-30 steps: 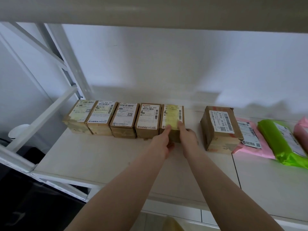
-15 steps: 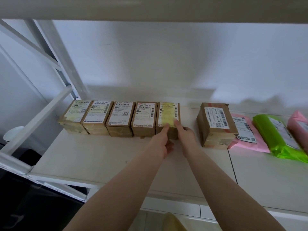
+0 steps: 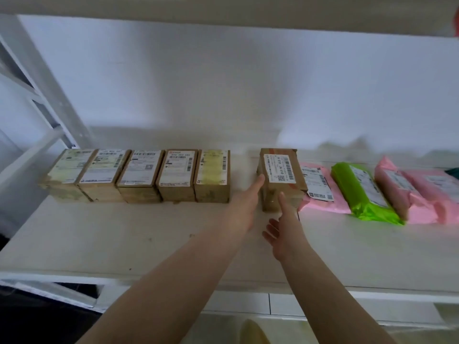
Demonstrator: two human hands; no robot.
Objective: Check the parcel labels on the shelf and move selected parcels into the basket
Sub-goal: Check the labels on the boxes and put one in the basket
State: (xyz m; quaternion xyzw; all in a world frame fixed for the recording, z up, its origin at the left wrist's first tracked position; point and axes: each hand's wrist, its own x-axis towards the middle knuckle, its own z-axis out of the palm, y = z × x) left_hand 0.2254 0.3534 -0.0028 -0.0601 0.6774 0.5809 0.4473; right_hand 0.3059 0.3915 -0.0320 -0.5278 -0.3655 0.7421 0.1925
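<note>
Head view looks down on a white shelf that carries a line of parcels. Both hands reach for the lone brown box, which stands apart from the row of five brown boxes to its left, with a bare gap of shelf between. This box sits with its long axis running from front to back, its far end turned slightly left, and its white label faces up with the print running along that axis. The left hand lies with straight fingers, their tips touching the box's left side near the top edge. The right hand is spread loose, thumb stretched up against the box's near face, the other fingers hanging free below and holding nothing. Just right of the box, and partly tucked under its edge, lies a pink mailer with a label. Beside that lies a green mailer, and then more pink mailers reach to the right edge. The five boxes in the row stand side by side, touching, labels up, long axes front to back.
</note>
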